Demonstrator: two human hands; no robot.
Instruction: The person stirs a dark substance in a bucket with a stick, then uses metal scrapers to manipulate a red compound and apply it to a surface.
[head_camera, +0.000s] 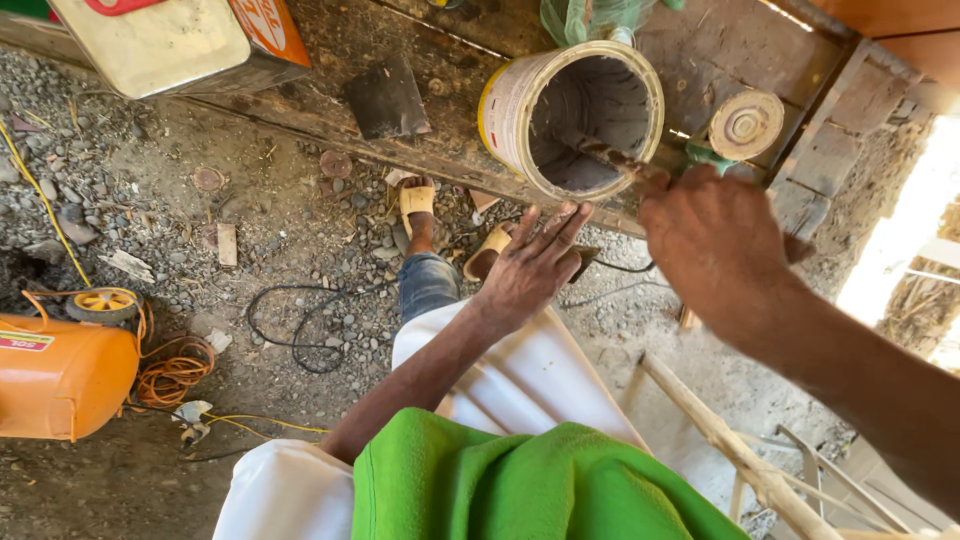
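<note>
Head view, looking straight down: the right hand (715, 240) is closed around the handle of a stick (610, 155) whose far end reaches inside an open can (570, 120). The can lies tilted on a rough wooden bench (420, 60), mouth toward the camera, its inside coated grey and its outer wall white with a yellow band. The left hand (530, 265) hangs just below the can's rim, fingers spread and straight, holding nothing and not touching the can. Just right of the can, behind the right hand, sits a small round lid (745, 125) with ring marks (a green object shows under it, too hidden to identify). Below, 2 sandalled feet (418, 198) stand on gravel, with a black cable (300, 330) looping beside them. At the left edge rests an orange tank (60, 375) with coiled orange hose (175, 370). A green cloth (500, 485) lies over the person's lap.
</note>
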